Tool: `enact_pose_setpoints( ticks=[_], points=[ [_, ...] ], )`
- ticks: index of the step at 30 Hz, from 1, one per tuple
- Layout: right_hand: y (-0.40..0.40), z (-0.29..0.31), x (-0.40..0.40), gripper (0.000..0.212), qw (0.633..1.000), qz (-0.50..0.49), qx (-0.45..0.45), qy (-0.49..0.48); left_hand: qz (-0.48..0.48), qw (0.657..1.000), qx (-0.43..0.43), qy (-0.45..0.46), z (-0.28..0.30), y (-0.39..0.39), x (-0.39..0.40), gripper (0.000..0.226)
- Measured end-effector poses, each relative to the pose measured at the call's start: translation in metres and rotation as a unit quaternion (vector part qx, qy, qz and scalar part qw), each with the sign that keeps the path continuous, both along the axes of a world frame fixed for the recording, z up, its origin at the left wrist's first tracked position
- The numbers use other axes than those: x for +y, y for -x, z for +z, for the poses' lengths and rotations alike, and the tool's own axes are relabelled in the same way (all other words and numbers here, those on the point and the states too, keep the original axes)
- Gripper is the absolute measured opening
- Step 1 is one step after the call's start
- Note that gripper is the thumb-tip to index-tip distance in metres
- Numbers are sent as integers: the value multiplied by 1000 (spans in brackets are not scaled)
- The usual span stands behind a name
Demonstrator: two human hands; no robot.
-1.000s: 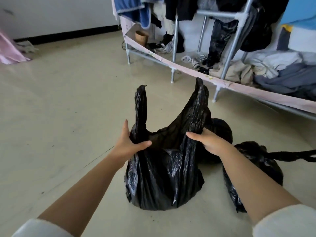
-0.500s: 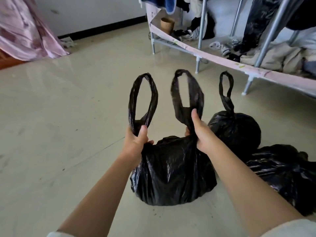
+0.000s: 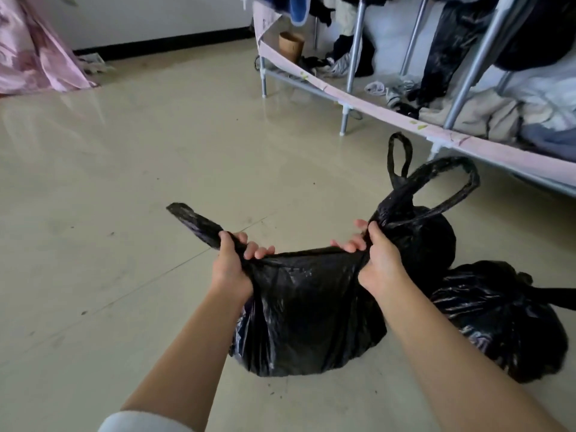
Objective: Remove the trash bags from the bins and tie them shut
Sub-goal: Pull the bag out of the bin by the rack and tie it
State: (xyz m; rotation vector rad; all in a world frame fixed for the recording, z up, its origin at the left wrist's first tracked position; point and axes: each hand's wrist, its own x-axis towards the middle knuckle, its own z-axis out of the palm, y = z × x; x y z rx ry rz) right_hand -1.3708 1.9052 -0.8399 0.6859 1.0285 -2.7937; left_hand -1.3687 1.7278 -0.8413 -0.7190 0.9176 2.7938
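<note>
A full black trash bag (image 3: 308,313) stands on the floor right in front of me. My left hand (image 3: 232,266) grips its left handle, which sticks out flat to the left. My right hand (image 3: 378,260) grips its right handle, whose loop (image 3: 448,188) points up and to the right. The bag's top edge is stretched taut between my fists. Behind it sits a second black bag (image 3: 433,241), tied, with one loop standing upright. A third black bag (image 3: 505,319) lies on the floor at the right.
A metal clothes rack (image 3: 353,67) with hanging garments and piled clothes runs along the right and back. A pink cloth (image 3: 34,54) hangs at the far left by the wall. Pale tiled floor (image 3: 140,188) stretches to the left.
Both handles stood upright half a second ago; now my hands have pulled them apart sideways, stretching the bag's mouth flat. The view has shifted slightly to the left and down.
</note>
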Motion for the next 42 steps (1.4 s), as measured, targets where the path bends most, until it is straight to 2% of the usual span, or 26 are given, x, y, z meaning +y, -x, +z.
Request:
enact_pose_setpoints(
  ticks=[2,4,6,8,11,15,16,18,20,23,25,27,30,32,34,35,37,39,42],
  points=[
    [-4,-5,-3,39,988,81,-18,-133,-101,990,-62,73,-3,1,0,51],
    [-9,-7,-7,41,940,201,-32,-273,-211,954,-117,180,-9,-4,-2,44],
    [-12,-4,-12,46,901,286,-50,-324,-291,906,-133,278,-16,-14,-4,37],
    [-13,-4,-19,46,882,318,-39,-345,-339,866,-135,341,-23,-20,-5,34],
    [-12,-7,-33,40,817,333,41,-469,-388,825,-123,391,-26,-21,-11,32],
    [-15,-6,-44,43,679,312,153,-646,-448,828,-45,334,-16,-25,-20,30],
    [-17,-6,-44,45,654,310,172,-668,-457,830,-27,318,-15,-27,-21,28],
    [-18,-9,-41,47,631,328,188,-677,-433,858,-4,277,-16,-30,-22,26],
    [-18,-9,-35,44,629,363,185,-662,-384,890,7,248,-22,-27,-20,39],
    [-19,-5,-27,42,634,451,164,-606,-332,915,1,228,-26,-21,-16,56],
    [-19,-3,-20,41,641,523,134,-546,-301,931,6,206,-28,-17,-14,60],
    [-19,-2,-12,37,638,574,111,-501,-315,926,24,205,-31,-16,-13,62],
    [-21,-3,-7,34,627,572,91,-520,-353,911,36,211,-32,-18,-11,51],
    [-21,-6,-6,37,651,520,95,-545,-353,916,49,184,-32,-20,-11,31],
    [-20,-9,-5,36,708,449,110,-533,-350,922,57,153,-35,-19,-13,40],
    [-20,-9,-6,35,739,416,114,-518,-360,917,49,167,-35,-20,-14,45],
    [-19,-7,-9,37,780,384,117,-480,-403,890,31,212,-35,-24,-13,37],
    [-20,-6,-15,38,790,416,113,-437,-406,882,24,237,-33,-27,-10,31],
    [-21,-12,-19,41,781,490,78,-379,-399,884,50,239,-32,-28,-12,42]
  ],
)
